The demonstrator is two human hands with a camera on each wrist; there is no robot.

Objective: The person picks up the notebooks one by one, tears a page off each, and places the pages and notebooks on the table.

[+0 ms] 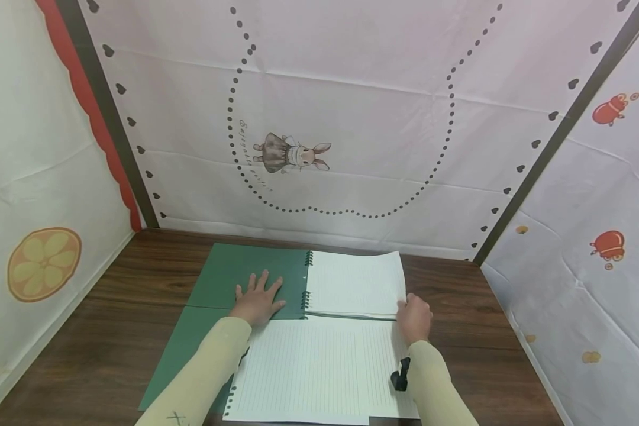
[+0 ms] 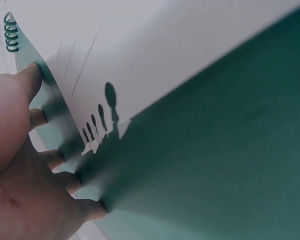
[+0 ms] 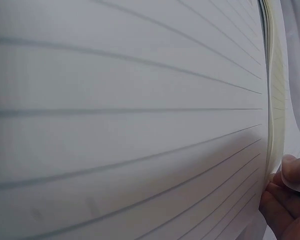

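A spiral notebook lies spread on the table, its green cover (image 1: 250,260) to the left and its white lined pages (image 1: 354,284) to the right of the coil (image 1: 305,299). My left hand (image 1: 258,300) (image 2: 20,160) presses on the green cover with spread fingers. At the pages' near right corner, my right hand (image 1: 415,318) (image 3: 290,200) pinches paper between thumb and fingers; how many pages cannot be told. Loose lined sheets (image 1: 309,367) with torn holes along the left edge lie nearer me, overlapping each other and partly under both forearms.
Beneath the loose sheets' left side lies another green panel (image 1: 176,355). The dark wooden table (image 1: 96,337) shows on both sides. Printed cloth walls (image 1: 351,118) stand at the back, left and right. A small black device (image 1: 400,376) sits at the right wrist.
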